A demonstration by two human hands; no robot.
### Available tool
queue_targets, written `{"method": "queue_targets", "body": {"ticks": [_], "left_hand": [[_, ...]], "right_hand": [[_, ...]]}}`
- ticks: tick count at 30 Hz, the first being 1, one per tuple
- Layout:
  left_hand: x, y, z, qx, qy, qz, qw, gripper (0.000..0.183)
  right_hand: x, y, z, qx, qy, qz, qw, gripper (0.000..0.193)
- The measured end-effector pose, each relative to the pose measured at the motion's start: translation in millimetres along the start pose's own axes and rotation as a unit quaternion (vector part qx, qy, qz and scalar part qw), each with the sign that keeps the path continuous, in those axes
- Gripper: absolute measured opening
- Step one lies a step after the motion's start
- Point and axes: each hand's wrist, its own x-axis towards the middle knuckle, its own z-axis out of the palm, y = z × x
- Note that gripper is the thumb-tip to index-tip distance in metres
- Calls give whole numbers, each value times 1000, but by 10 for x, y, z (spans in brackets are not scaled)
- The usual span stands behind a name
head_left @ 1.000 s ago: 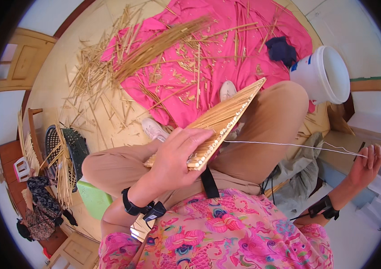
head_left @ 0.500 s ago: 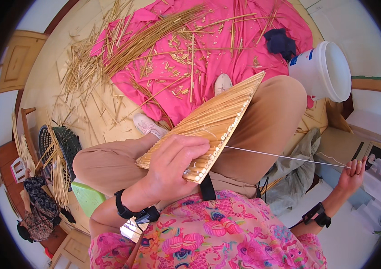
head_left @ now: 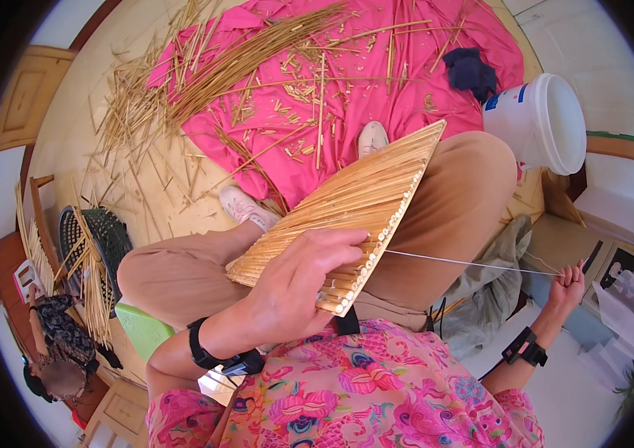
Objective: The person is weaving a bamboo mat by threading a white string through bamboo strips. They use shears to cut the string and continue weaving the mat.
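Note:
A flat mat of straw stalks (head_left: 347,194), laid side by side, slants over my lap with its cut ends along the right edge. My left hand (head_left: 298,276) grips its near end, fingers over the top face and the thumb hidden beneath. From the mat's right edge a white thread (head_left: 474,263) runs nearly straight to the far right. There my right hand (head_left: 567,287) is closed, pinching the thread's outer part. A loose bit of thread trails by that hand; whether a needle is in the fingers is too small to tell.
Ahead, a pink cloth (head_left: 436,82) lies on the floor under a bundle of long stalks (head_left: 257,60) and cut bits. A white bucket (head_left: 533,123) lies tipped at right, near a dark cloth (head_left: 470,72). At left stands a dark basket (head_left: 108,235); another person (head_left: 63,336) sits beyond.
My right hand has come slightly inward and lower, still holding the thread. My left hand and the mat's near end have shifted a little to the right.

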Motion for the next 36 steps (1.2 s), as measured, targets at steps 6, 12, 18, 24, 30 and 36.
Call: {"method": "queue_targets", "body": {"ticks": [6, 12, 18, 24, 30, 36], "left_hand": [[13, -22, -38, -34, -12, -8, 999, 69], [6, -37, -74, -52, 4, -42, 998, 51], [-18, -90, -124, -143, 11, -122, 982, 42], [32, -110, -186, -180, 18, -158, 971, 38], [56, -252, -324, -123, 75, -169, 975, 36], [130, -367, -470, -114, 117, -194, 967, 38]], "right_hand": [[-140, 91, 146, -46, 64, -74, 994, 16], [-224, 141, 311, -35, 77, -115, 990, 15], [-490, 267, 937, -92, -44, -137, 985, 25], [-1252, 837, 2022, -156, -321, -94, 929, 26], [-2020, 1621, 2848, -284, -584, -111, 753, 9], [-2224, 2149, 2978, -332, -573, -41, 748, 9]]}}
